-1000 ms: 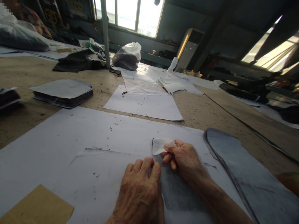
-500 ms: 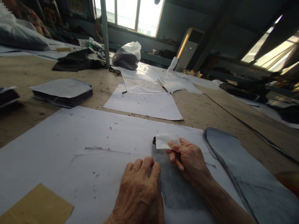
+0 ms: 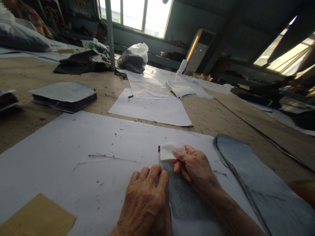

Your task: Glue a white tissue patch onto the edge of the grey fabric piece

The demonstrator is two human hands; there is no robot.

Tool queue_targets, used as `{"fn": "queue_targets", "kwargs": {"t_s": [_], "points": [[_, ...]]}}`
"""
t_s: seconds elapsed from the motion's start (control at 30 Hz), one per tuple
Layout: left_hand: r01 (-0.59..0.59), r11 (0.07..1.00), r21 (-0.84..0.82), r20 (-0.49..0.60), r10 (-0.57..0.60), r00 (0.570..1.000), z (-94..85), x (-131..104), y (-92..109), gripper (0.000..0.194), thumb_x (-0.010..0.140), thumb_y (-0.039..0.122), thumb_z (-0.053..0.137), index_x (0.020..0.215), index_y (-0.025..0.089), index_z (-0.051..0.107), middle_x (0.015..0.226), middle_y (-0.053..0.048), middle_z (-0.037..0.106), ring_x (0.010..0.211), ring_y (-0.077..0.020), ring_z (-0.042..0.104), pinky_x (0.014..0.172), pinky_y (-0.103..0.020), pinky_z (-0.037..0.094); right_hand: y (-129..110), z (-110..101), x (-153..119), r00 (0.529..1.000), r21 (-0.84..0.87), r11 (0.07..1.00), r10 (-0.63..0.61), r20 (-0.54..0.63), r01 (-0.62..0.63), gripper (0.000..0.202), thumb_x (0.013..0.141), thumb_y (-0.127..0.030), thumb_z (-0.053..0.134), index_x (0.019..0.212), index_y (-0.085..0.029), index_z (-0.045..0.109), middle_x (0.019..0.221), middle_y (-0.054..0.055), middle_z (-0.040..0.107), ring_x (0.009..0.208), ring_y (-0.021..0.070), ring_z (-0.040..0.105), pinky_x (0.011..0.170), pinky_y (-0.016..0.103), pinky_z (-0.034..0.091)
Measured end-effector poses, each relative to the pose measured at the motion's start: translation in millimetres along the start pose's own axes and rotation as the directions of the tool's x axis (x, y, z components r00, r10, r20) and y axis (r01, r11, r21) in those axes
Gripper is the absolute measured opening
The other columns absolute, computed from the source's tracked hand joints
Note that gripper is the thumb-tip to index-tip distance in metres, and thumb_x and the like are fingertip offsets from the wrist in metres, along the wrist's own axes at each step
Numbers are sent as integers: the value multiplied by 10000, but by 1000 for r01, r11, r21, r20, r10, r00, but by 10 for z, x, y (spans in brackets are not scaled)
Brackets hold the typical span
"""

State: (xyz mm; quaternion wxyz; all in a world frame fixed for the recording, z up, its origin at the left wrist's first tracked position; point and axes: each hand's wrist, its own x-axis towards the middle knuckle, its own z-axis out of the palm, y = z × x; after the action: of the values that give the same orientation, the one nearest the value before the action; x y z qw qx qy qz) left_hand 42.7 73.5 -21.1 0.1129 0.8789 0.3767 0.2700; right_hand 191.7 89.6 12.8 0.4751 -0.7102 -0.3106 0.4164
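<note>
A grey, felt-like piece of sheet material (image 3: 188, 196) lies on white paper, partly covered by both hands. My left hand (image 3: 147, 193) rests palm down at its left edge, fingers slightly bent and a little apart, holding nothing that shows. My right hand (image 3: 194, 164) pinches a small white piece of paper or thin card (image 3: 169, 151) between thumb and fingers. This white piece lies over the far end of the grey piece, where a small dark corner sticks out at the left. The right hand's lower fingers are curled.
A stack of larger grey cut pieces (image 3: 261, 177) lies to the right. Bottom left is a brown card (image 3: 36, 216). Farther off are a stack of cut pieces (image 3: 64, 96), white sheets (image 3: 150, 109), a plastic bag with dark contents (image 3: 134, 59) and a post (image 3: 110, 36). A person is at far left.
My right hand has moved slightly left and down with the white piece, which now covers more of the dark corner. The left hand has stayed almost still.
</note>
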Motion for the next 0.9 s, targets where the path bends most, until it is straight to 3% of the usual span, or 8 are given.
{"fn": "queue_targets", "kwargs": {"t_s": [0.23, 0.5, 0.67, 0.77, 0.9], "points": [[-45, 998, 40, -76, 48, 996, 13, 1, -7, 291, 754, 178, 413, 1000, 152, 564, 982, -95, 575, 799, -236, 515, 651, -412, 467, -28, 54, 35, 999, -49, 998, 37, 1, -37, 81, 785, -196, 473, 788, -162, 400, 434, -7, 550, 229, 43, 257, 253, 136, 135], [-43, 998, 56, -21, 44, 999, -22, -3, -2, 304, 776, 169, 388, 1034, 150, 547, 1020, -97, 566, 836, -243, 515, 672, -413, 464, -37, 50, 18, 999, -91, 995, 39, -2, -39, 73, 764, -192, 482, 739, -151, 427, 423, -13, 538, 237, 39, 263, 255, 134, 140], [15, 1000, -26, 38, -14, 999, -18, 0, 5, 322, 765, 170, 403, 1064, 174, 519, 1044, -81, 540, 876, -230, 502, 739, -415, 446, -27, 58, 25, 1000, -108, 994, 31, 2, -31, 108, 759, -191, 483, 678, -156, 421, 417, -16, 535, 233, 36, 258, 252, 139, 139], [51, 996, -67, 34, -48, 998, -4, -13, -12, 371, 753, 171, 410, 1118, 163, 481, 1125, -97, 504, 960, -225, 485, 806, -413, 428, -26, 63, 32, 1000, -119, 992, 31, 2, -31, 132, 755, -179, 476, 644, -164, 405, 413, -15, 535, 232, 38, 260, 249, 143, 137], [26, 999, 28, 24, -27, 999, 26, -35, -31, 544, 765, 198, 409, 1298, 123, 336, 1321, -106, 398, 1063, -247, 445, 868, -433, 395, -25, 60, 38, 1000, -127, 992, 28, 4, -28, 140, 755, -169, 466, 633, -173, 397, 393, -22, 517, 238, 44, 274, 254, 143, 151]]}}
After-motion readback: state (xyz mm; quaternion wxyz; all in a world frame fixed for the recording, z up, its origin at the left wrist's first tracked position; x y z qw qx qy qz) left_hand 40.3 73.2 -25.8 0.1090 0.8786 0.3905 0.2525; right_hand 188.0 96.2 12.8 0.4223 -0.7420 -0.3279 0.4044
